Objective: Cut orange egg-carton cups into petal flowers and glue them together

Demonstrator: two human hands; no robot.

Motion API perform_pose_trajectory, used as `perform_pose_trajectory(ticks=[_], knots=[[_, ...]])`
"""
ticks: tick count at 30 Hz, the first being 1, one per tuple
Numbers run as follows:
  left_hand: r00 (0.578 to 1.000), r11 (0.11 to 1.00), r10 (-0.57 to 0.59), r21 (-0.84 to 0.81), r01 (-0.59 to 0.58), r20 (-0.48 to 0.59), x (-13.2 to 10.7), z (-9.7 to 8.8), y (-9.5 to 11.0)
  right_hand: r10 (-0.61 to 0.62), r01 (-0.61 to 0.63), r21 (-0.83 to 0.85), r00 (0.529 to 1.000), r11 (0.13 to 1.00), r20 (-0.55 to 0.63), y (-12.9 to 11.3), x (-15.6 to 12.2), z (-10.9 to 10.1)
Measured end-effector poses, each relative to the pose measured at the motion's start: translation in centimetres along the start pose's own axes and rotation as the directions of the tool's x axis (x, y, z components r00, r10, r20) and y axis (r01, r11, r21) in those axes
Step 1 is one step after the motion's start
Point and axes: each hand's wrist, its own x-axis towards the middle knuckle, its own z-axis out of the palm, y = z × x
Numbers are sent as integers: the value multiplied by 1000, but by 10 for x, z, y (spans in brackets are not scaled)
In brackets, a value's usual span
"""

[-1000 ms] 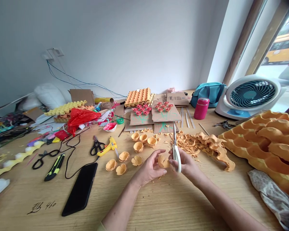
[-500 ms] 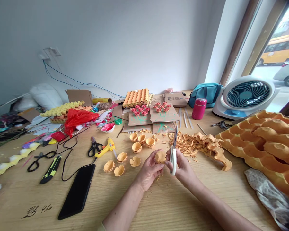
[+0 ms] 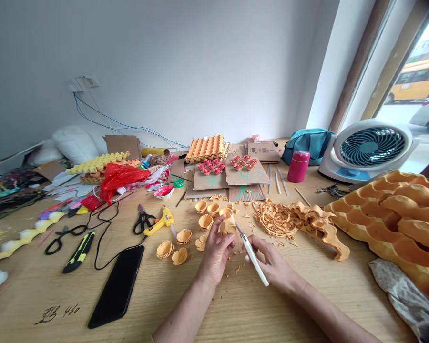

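Observation:
My left hand (image 3: 216, 250) pinches an orange egg-carton cup (image 3: 228, 228) between thumb and fingers, above the table. White-handled scissors (image 3: 254, 261) are in my right hand (image 3: 273, 263), their blades pointing up and left at the cup's edge; whether the blades touch it I cannot tell. Left of my left hand lie several cut cups with petal-shaped rims, such as a flower-shaped cup (image 3: 179, 256). Rounder cups, one of them a plain cup (image 3: 205, 222), stand just behind. Small orange scraps (image 3: 238, 269) lie under my hands.
Carton trimmings (image 3: 277, 220) are heaped right of centre, beside a large orange egg tray (image 3: 372, 209). A phone (image 3: 117, 288), utility knife (image 3: 79, 252), black scissors (image 3: 143, 220) and yellow glue gun (image 3: 160, 221) lie left. Red paper flowers on cardboard (image 3: 248, 176), a pink flask (image 3: 298, 166) and fan (image 3: 366, 147) stand behind.
The scissors have swung from nearly upright to slanting up-left, handles now lower right. The cup has risen slightly and turned in my left hand. The whole view has shifted a little.

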Motion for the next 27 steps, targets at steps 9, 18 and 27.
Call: perform_pose_trajectory(ticks=[9,18,27], knots=[[998,998,59,37,-58,-23,-5,8,6,-26,21,64,997,998,70,8,0,6],[984,973,178,150,-174,-13,-6,8,0,-61,55,78,994,995,87,11,-1,8],[986,976,161,152,-153,-38,-9,12,-7,-101,103,-6,986,995,132,10,-1,9]])
